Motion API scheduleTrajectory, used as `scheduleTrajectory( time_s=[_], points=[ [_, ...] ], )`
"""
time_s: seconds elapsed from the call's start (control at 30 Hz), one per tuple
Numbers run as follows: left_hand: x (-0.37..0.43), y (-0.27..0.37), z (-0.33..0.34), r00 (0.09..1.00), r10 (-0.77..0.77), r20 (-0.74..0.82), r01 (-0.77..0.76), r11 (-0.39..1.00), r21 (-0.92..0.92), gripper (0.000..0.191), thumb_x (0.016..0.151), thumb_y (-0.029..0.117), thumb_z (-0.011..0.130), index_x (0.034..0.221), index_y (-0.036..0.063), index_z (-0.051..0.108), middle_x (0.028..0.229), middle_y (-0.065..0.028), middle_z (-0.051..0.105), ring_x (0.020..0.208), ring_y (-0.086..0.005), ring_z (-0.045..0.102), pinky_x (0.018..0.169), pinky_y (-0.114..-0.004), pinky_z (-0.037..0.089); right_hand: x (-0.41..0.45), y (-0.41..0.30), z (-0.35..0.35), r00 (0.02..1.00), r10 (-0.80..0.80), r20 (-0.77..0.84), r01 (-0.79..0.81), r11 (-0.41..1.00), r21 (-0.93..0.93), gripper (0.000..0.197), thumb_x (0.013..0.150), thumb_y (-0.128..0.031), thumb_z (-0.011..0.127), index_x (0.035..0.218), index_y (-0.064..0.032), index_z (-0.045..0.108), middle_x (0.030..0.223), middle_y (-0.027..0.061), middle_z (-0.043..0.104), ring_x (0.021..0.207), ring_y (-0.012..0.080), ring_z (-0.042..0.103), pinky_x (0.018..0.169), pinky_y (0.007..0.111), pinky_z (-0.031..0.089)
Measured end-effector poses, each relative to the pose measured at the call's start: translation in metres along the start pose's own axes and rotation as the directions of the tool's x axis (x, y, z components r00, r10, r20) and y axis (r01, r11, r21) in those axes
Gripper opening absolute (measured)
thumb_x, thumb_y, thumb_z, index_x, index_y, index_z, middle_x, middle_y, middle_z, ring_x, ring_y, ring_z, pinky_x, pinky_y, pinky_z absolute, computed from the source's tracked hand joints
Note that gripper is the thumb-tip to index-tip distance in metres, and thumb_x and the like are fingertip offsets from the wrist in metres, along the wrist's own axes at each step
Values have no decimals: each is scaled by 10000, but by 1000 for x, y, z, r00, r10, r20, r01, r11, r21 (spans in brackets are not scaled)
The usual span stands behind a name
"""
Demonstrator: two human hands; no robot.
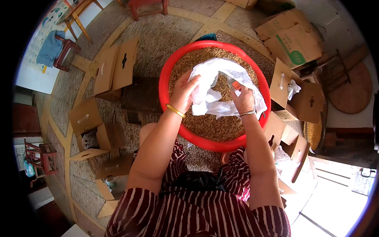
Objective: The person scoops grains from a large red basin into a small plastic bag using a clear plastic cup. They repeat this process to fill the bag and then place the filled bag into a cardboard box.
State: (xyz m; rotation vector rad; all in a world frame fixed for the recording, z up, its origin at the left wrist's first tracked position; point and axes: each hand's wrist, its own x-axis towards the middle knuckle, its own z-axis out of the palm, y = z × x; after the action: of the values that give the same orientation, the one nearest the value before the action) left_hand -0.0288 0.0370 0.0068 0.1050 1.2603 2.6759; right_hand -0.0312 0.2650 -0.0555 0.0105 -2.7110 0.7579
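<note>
A white plastic bag (234, 67) is held with its mouth spread wide over a round red plastic tub (164, 83). My left hand (183, 93) grips the bag's left rim, thumb on top. On the other side, my right hand (245, 100) pinches the right rim. By its fingertips is a small clear piece with an orange-red patch (236, 85), too small to identify. Loose brown grain-like bits (213, 129) fill the tub. Similar bits show through the bag's opening; whether they lie inside the bag or beyond it, I cannot tell.
Open cardboard boxes stand left (115, 66) and right (281, 84) of the tub, some holding plastic bags (293, 89). A dark low box or stool (139, 91) adjoins the tub's left side. Farther off are a flattened carton (293, 44) and a red wooden chair (47, 158).
</note>
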Motion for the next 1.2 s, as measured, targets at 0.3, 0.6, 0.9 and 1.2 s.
scheduleTrajectory(
  time_s=[0.3, 0.6, 0.9, 1.2],
  points=[
    [-1, 3, -6, 999, 2, 37, -2, 1000, 4, 349, 841, 174, 583, 1130, -8, 515, 1013, -53, 582, 904, -113, 554, 790, -263, 443, 1, 5, 5, 963, -201, -179, 178, 974, -137, 460, 649, -117, 698, 1071, -80, 519, 985, 178, 553, 913, 353, 536, 764, 429, 449],
    [3, -4, -16, 997, 81, -12, -80, 996, 39, 351, 840, 222, 588, 1103, -2, 530, 997, -54, 587, 893, -111, 557, 783, -264, 449, -22, -25, -22, 962, 69, 266, -238, 692, 682, 493, 719, -164, 655, 1151, -4, 480, 951, 77, 528, 822, 155, 546, 743, 278, 454],
    [6, -8, -16, 992, 124, -38, -125, 992, -35, 338, 843, 218, 587, 1098, 0, 541, 1011, -48, 585, 913, -111, 550, 799, -264, 443, -68, -21, 10, 573, -151, 805, -151, 946, 285, 507, 737, -264, 632, 1168, -27, 509, 1014, 112, 541, 859, 216, 557, 780, 335, 466],
    [10, -8, -14, 997, 76, 25, -77, 997, 6, 337, 839, 197, 589, 1111, 5, 543, 1030, -52, 589, 931, -114, 549, 811, -260, 439, -64, -2, 86, 754, -174, 633, -158, 888, 432, 277, 748, -259, 548, 931, -52, 573, 813, 107, 575, 738, 261, 570, 624, 359, 468]
  ],
)
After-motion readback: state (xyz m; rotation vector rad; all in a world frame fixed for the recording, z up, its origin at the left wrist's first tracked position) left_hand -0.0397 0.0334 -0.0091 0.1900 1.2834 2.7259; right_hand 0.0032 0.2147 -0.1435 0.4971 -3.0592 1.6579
